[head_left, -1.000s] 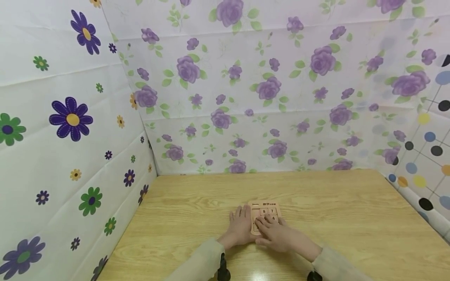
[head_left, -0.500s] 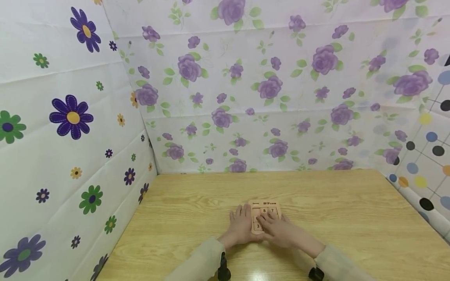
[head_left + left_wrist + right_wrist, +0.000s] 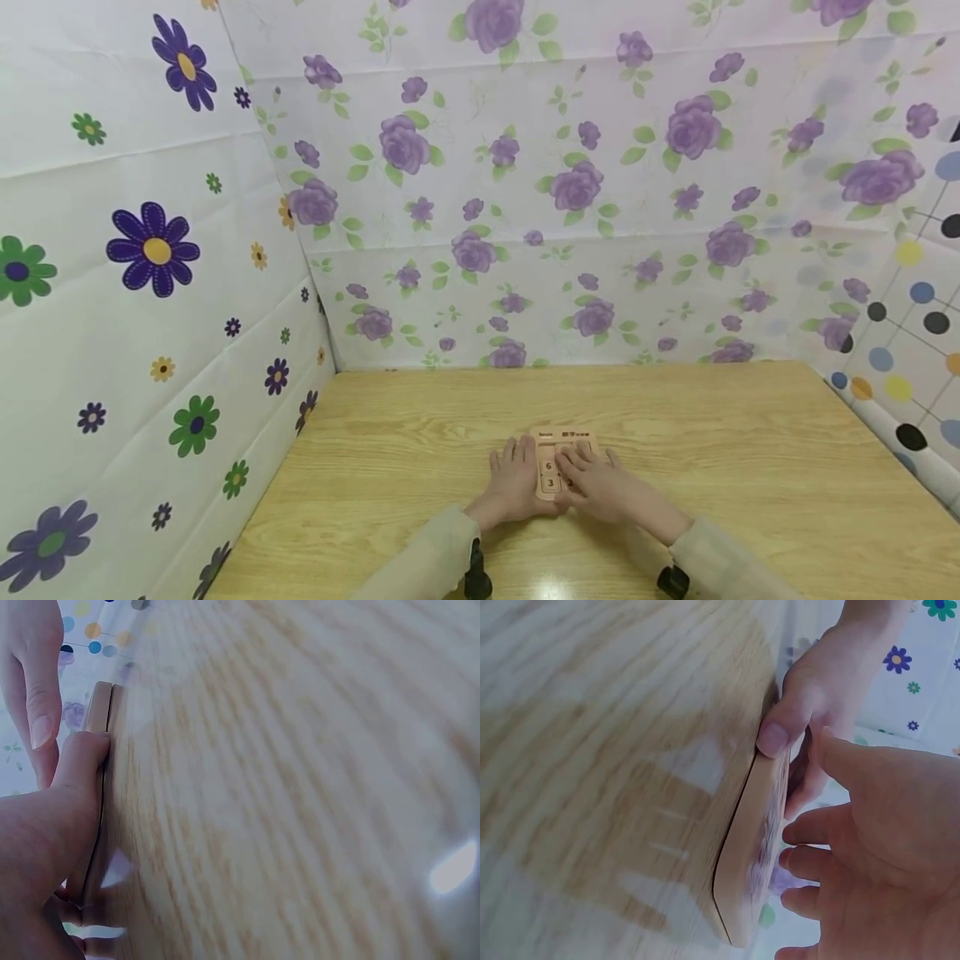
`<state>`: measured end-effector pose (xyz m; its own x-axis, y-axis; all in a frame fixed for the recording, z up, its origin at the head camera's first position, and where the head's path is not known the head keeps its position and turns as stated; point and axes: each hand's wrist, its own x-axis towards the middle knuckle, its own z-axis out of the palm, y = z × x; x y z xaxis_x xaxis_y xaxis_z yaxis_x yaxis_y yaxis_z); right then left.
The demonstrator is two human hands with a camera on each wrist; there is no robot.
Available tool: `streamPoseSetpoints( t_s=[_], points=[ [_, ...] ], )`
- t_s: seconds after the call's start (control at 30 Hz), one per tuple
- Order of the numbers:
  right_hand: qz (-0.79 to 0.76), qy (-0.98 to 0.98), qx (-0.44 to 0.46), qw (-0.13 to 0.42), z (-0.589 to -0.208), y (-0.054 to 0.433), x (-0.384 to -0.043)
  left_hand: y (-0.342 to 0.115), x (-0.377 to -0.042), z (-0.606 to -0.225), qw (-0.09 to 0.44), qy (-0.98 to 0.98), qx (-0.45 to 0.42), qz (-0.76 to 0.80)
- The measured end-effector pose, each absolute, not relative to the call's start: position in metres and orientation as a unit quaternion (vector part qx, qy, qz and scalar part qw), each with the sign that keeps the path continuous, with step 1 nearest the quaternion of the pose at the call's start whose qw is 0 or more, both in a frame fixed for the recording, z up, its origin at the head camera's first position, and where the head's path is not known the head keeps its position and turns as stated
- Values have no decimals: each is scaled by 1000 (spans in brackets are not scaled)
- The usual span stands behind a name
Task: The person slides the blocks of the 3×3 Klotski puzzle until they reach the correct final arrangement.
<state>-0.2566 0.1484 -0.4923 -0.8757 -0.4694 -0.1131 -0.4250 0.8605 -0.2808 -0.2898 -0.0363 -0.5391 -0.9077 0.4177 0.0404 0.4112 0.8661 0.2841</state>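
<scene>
A: Head view first. Where is the number board (image 3: 555,434), pls?
B: Flat on the table (image 3: 405,450), w/ the printed strip on its far edge. L hand (image 3: 516,485) is against the board's left edge; R hand (image 3: 602,487) is over the board's right part.
A: Why is L hand there?
B: Prob. b/c a small board can slip, so this hand seems to serve as a stop. Its fingers are straight, a little apart, pointing along that edge.
A: And the R fingers?
B: Somewhat spread, reaching over the board's face. Tile 6 (image 3: 548,467) and tile 3 (image 3: 550,483), at the board's left side, are uncovered; the others are mostly hidden.
A: Left wrist view?
B: Board is seen edge-on. L thumb (image 3: 88,750) rests against its near edge. R hand is just beyond the board, its thumb extended, pinching nothing that I can see.
A: Right wrist view?
B: L thumb presses the near edge, close to the left corner. I judge that thumb plus hand make an angle, so the board cannot turn easily. R fingers are slightly bent, w/ gaps betw. them, tips close to the board's face. Do they touch a tile? I can't tell.
</scene>
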Motion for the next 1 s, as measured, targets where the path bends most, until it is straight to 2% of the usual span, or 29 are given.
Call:
streamPoseSetpoints(
  t_s=[1.0],
  points=[
    [-110, 965, -220, 86, -492, 138, -260, -36, -290, -539, 14, 967, 218, 130]
  ],
)
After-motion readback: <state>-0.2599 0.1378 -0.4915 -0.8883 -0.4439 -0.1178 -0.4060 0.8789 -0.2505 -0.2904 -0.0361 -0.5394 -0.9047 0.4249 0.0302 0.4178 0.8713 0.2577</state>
